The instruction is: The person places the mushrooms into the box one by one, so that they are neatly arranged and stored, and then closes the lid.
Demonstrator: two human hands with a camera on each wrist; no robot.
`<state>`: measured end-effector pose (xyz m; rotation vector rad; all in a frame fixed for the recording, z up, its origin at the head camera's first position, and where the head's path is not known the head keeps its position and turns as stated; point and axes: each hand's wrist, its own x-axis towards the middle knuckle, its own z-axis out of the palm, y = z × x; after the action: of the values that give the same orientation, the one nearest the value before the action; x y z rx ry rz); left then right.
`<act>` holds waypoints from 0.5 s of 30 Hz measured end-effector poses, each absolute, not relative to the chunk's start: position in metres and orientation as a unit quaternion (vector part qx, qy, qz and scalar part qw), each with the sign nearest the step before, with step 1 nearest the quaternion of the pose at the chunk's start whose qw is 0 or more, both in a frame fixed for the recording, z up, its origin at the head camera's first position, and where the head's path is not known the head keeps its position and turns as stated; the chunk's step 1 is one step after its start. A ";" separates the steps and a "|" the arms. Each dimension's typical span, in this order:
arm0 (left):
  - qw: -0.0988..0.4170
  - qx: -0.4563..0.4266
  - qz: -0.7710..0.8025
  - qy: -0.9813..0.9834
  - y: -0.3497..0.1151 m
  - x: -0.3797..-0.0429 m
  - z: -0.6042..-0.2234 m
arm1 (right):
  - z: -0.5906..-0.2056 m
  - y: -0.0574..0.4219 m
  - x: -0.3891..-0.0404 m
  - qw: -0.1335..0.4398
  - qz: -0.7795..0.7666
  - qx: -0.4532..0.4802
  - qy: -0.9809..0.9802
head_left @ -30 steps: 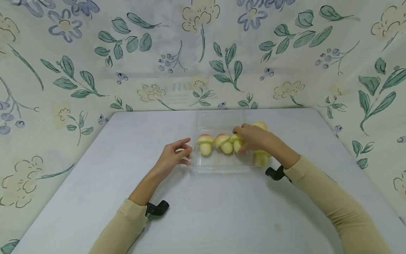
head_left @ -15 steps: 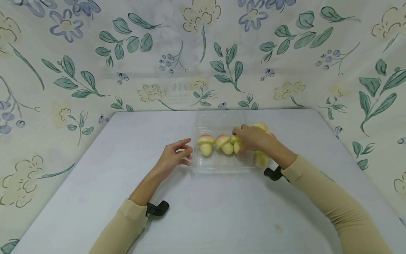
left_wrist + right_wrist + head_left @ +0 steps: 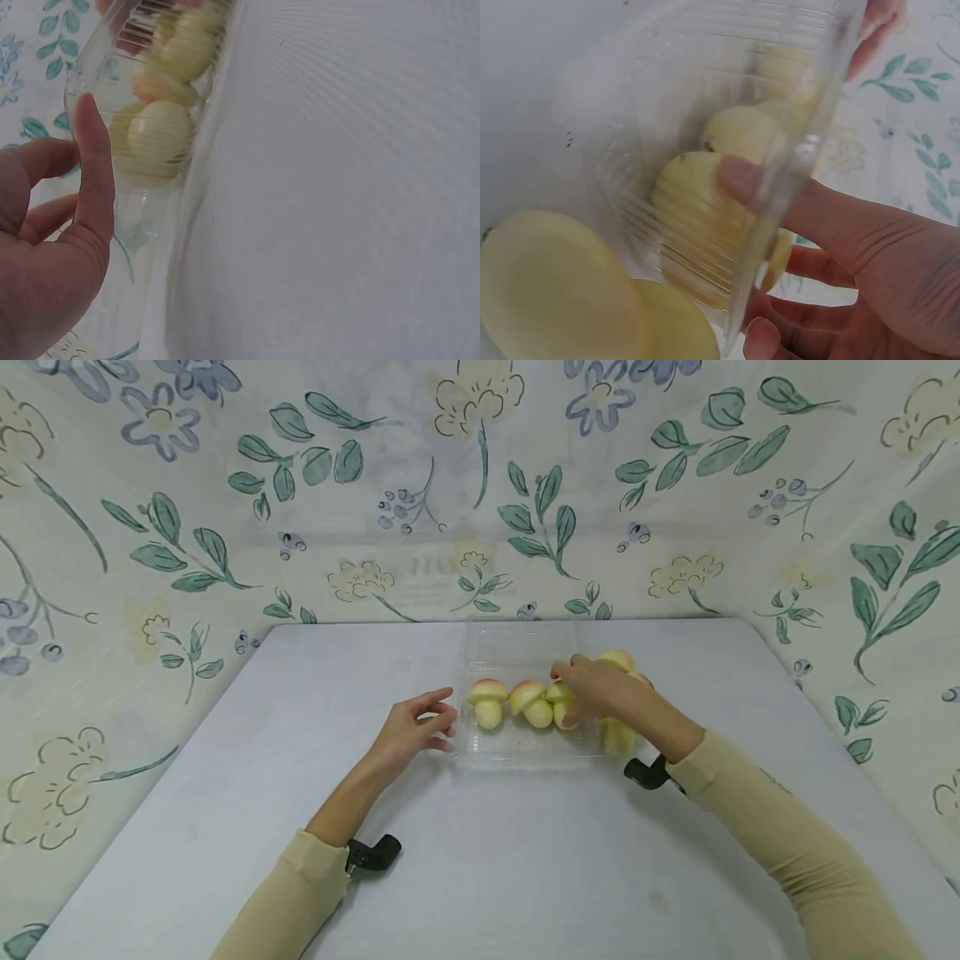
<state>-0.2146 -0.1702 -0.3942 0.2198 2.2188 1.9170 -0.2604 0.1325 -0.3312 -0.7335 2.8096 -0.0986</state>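
Note:
Several pale yellow model mushrooms with pink-tinged caps are in view. A left one (image 3: 487, 706) and a middle one (image 3: 531, 703) lie in a row inside a clear plastic box (image 3: 517, 747). My right hand (image 3: 600, 687) reaches over the box's right rim and grips a third mushroom (image 3: 561, 703) at the row's right end. Its thumb (image 3: 739, 178) presses on that mushroom in the right wrist view. Beside the left wall is my left hand (image 3: 408, 727), fingers loosely spread; in the left wrist view one straight finger (image 3: 94, 165) lies along the box's side.
Right of the box, a near mushroom (image 3: 618, 737) and a far mushroom (image 3: 618, 659) lie partly hidden by my right hand and forearm. The box's clear lid (image 3: 521, 639) extends behind it. A floral cloth (image 3: 420, 485) hangs beyond the white table (image 3: 480, 860).

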 end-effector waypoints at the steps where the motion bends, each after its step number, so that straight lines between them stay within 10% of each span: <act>1: 0.101 0.075 0.649 0.751 -0.170 -0.214 -0.394 | -0.330 0.133 -0.260 0.117 -0.035 -0.251 0.960; 15: 0.098 0.079 0.647 0.752 -0.171 -0.214 -0.394 | -0.310 0.153 -0.252 0.095 -0.137 -0.239 0.957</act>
<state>-0.2139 -0.1707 -0.3943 0.2351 2.2253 1.9138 -0.2523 0.1535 -0.3099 -0.7098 2.8367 -0.4065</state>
